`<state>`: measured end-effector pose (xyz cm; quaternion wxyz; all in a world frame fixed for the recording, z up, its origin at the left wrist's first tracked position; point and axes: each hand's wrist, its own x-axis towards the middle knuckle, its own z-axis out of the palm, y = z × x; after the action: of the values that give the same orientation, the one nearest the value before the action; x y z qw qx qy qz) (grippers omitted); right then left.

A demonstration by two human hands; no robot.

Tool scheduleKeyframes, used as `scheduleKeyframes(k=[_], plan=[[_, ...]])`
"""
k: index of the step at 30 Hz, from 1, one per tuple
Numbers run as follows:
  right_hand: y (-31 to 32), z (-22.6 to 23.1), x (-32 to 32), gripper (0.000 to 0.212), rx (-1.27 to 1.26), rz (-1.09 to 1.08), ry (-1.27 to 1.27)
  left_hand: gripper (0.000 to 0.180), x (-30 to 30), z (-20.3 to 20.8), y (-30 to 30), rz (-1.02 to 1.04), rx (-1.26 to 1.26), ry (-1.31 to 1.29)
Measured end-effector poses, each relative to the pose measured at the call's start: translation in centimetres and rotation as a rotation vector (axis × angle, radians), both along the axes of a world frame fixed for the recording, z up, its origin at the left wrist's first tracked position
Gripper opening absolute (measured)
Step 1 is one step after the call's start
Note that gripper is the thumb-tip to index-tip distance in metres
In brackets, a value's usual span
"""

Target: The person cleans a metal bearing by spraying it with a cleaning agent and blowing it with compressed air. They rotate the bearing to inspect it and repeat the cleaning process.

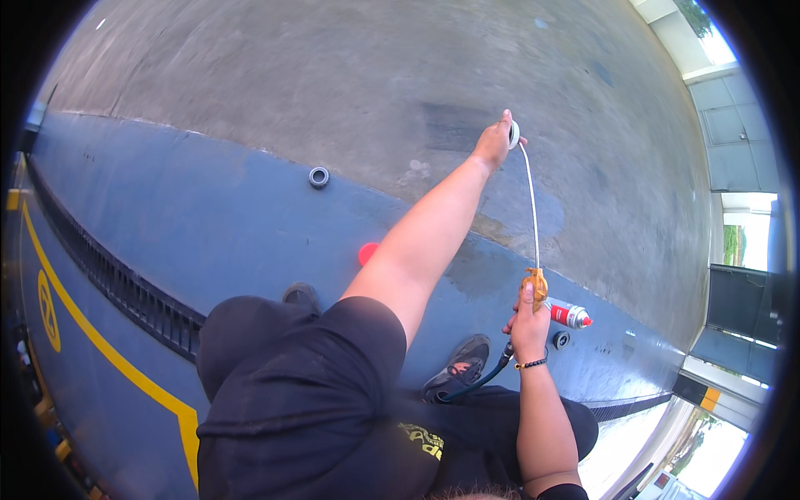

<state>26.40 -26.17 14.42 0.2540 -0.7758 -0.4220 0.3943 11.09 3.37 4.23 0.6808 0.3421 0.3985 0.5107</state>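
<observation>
My left hand [493, 143] is stretched far forward over the floor, its fingers closed on a pale ring-shaped part [514, 134]. Nearer to me, my right hand [527, 323] is wrapped round an orange air blow gun [535, 286]. A long, thin white tube [533, 200] runs from the gun forward to the ring; whether its tip touches the ring I cannot tell. A dark hose [493, 374] leads from the gun's lower end back toward my legs. Just right of my right hand is a red and white spray can [570, 315] with a red tip.
A dark grey ring [318, 177] lies on the blue floor at left, and another dark ring [562, 340] lies beside the spray can. A red round object [367, 253] shows partly behind my left arm. A black drain grate [125, 279] and yellow line [108, 354] cross the left side.
</observation>
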Motion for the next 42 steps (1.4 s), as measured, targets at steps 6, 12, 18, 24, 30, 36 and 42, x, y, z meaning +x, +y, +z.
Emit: scheduleKeyframes(k=[6, 12, 18, 24, 30, 36, 42], plan=[[0.2, -0.1, -0.5, 0.062, 0.045, 0.002, -0.003, 0.072, 0.4, 0.3, -1.0, 0.020, -0.031, -0.033], [0.6, 0.1, -0.4, 0.062, 0.023, 0.001, -0.030, 0.069, -0.1, -0.5, -0.5, -0.001, 0.036, -0.033], [1.0, 0.3, -1.0, 0.062, 0.019, -0.004, -0.022, 0.070, -0.1, -0.1, -0.6, 0.054, -0.025, -0.035], [1.0, 0.1, -1.1, 0.062, 0.011, -0.013, -0.036, 0.070, -0.5, -0.1, -0.7, 0.052, -0.031, -0.104], [1.1, -0.1, -0.8, 0.062, 0.016, 0.008, -0.022, 0.069, -0.4, -0.9, -0.2, 0.041, -0.011, -0.139], [1.2, 0.0, -0.9, 0.061, 0.010, -0.012, -0.014, 0.075, -0.7, -0.6, -0.2, 0.035, -0.004, -0.090], [1.3, 0.0, -1.0, 0.055, 0.000, -0.007, -0.017, 0.078, -0.8, -0.5, -0.5, 0.040, -0.035, -0.092]])
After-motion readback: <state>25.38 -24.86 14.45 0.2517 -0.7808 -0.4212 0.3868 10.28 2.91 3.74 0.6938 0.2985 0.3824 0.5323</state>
